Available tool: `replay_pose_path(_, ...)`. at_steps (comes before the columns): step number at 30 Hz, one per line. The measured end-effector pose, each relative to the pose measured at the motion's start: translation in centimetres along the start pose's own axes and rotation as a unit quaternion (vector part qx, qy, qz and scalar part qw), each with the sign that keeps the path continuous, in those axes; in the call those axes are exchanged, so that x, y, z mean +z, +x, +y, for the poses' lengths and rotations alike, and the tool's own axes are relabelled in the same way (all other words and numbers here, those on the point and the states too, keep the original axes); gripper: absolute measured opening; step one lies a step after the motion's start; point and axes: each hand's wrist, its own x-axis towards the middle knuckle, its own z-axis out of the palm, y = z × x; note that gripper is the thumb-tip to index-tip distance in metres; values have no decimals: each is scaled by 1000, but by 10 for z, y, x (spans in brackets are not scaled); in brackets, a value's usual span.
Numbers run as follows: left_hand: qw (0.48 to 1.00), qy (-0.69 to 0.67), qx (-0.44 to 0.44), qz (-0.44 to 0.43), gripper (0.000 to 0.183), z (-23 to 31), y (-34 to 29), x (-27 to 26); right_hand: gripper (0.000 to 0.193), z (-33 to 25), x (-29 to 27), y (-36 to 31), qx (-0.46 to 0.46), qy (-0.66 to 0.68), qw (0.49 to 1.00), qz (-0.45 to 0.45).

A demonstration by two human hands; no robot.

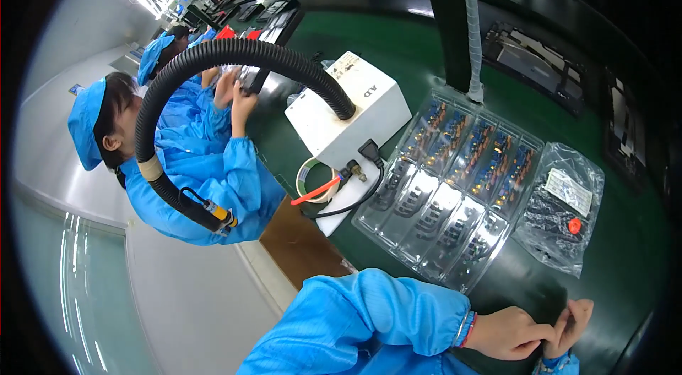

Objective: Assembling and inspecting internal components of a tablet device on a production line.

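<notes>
Down at the bottom right of the head view, the left hand (pixel 510 332) and the right hand (pixel 572 325) are brought together over the dark green bench (pixel 398 48), fingertips meeting near the bench edge. The left fingers look curled into a loose fist with thumb and forefinger pressed toward the right hand; the right fingers (pixel 579 312) are bunched and bent, not spread. Something tiny may be pinched between them, but it can't be made out, so what's actually held can't be told. Just up from the hands a clear blister tray (pixel 455 190) of small connector parts is laid out, its far row filled with orange-and-blue pieces, and beside it a clear bag of black parts (pixel 558 212) with a red cap inside. For fiddly fingertip work like this, it's probably best done low over the bench, close to the tray, so nothing dropped gets lost off the edge.
</notes>
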Motion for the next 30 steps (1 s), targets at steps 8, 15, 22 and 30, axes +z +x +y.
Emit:
replay_pose_path(8, 1000, -8, 10, -7, 28, 2, -2, 1, 24, 4, -2, 11, -48, -71, 996, 0)
replay_pose_path(15, 999, 8, 39, -19, 24, 8, -7, 2, 43, 67, -57, 134, -49, -231, 970, 49)
replay_pose_path(22, 996, 10, 84, -36, 26, 4, -6, 6, 66, 141, -55, 211, -30, -331, 936, -119)
replay_pose_path(30, 995, 18, 86, -48, 25, 5, -8, 2, 60, 168, -41, 260, -220, -600, 760, -117)
